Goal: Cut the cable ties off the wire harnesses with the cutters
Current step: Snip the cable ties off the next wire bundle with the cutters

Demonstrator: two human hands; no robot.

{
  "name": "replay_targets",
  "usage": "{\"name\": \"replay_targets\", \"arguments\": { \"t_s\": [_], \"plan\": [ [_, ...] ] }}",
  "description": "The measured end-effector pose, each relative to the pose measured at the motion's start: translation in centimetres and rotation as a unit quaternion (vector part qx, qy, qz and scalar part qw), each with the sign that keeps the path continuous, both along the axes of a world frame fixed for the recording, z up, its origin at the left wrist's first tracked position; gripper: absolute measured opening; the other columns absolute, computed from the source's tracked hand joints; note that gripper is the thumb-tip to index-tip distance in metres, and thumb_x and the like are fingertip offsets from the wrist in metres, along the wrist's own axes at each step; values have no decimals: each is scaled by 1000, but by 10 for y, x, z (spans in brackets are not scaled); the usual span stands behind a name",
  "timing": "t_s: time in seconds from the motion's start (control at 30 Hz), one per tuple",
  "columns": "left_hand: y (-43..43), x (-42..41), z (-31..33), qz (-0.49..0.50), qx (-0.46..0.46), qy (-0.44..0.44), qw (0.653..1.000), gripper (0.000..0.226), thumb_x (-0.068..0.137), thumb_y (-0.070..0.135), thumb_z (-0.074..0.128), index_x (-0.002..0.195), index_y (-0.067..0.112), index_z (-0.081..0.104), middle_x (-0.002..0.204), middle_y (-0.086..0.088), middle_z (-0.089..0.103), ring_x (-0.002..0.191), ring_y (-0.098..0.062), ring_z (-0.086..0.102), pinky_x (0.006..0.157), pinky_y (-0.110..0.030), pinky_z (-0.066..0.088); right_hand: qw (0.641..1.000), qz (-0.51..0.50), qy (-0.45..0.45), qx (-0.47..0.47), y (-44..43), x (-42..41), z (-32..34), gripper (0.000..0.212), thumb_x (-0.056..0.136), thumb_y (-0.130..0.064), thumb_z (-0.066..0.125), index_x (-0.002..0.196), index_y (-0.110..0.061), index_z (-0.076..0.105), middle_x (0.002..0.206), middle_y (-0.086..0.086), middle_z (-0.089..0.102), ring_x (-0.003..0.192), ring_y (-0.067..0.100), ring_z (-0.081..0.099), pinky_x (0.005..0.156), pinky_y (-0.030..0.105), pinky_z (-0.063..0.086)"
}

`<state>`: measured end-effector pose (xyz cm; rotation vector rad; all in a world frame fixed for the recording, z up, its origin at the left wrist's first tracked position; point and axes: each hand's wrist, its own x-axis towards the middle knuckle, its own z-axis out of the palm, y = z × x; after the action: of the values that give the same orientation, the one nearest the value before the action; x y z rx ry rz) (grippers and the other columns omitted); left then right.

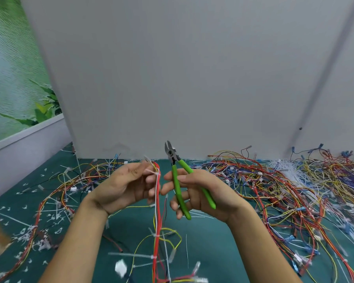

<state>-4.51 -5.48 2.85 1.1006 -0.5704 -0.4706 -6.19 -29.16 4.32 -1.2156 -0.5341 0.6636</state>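
My left hand [125, 184] pinches the top of a wire harness [157, 217] of red, white and yellow wires that hangs down to the green table. A white cable tie [153, 172] wraps the bundle just at my fingertips, and further ties sit lower on it. My right hand [200, 193] grips the green-handled cutters [177, 180], jaws pointing up and slightly open, a short way right of the tie and not touching it.
A large tangle of coloured harnesses [284, 190] covers the right side of the green table [202, 242]; another heap [70, 180] lies at the left. Cut tie scraps [29, 235] litter the left. A grey wall panel [172, 78] stands close behind.
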Motion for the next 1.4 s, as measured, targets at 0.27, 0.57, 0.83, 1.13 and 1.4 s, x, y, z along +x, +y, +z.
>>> {"name": "replay_targets", "arguments": {
  "t_s": [0.27, 0.57, 0.83, 1.13, 1.4],
  "plan": [
    [-22, 16, -5, 305, 121, 15, 945, 31, 106, 26, 47, 99, 0, 63, 89, -11, 68, 72, -24, 69, 56, -29, 56, 979, -192, -64, -36, 12, 2, -3, 42, 80, -21, 71, 118, -7, 63, 92, 9, 64, 72, 22, 64, 62, 38, 56],
    [-48, 5, -4, 322, 252, -87, 909, 35, 104, 29, 51, 106, 3, 73, 116, -10, 73, 102, -23, 72, 85, -45, 59, 894, -376, -210, -126, 28, 9, -26, 35, 90, -5, 70, 115, -27, 59, 102, -11, 72, 93, 14, 70, 82, 39, 60],
    [-57, -1, -1, 325, 214, -135, 911, 26, 99, 19, 60, 93, -1, 75, 100, -6, 77, 96, -26, 70, 89, -44, 60, 815, -443, -327, -182, 32, 8, -32, 28, 92, -30, 76, 112, -24, 56, 93, -9, 69, 84, 14, 66, 80, 44, 56],
    [-48, 0, 1, 302, 201, -153, 919, 25, 92, 39, 63, 89, 23, 82, 100, 0, 78, 101, -18, 72, 83, -34, 61, 785, -463, -376, -167, 34, 5, -32, 24, 94, -26, 74, 108, -22, 54, 86, -7, 65, 76, 13, 62, 71, 39, 55],
    [-54, 3, -6, 311, 155, -105, 932, 21, 95, 25, 66, 96, 7, 79, 99, -8, 78, 99, -21, 74, 85, -35, 59, 842, -445, -284, -111, 31, 10, -32, 15, 98, -15, 68, 108, -18, 58, 86, -6, 68, 83, 14, 73, 75, 34, 59]
  ]
}}
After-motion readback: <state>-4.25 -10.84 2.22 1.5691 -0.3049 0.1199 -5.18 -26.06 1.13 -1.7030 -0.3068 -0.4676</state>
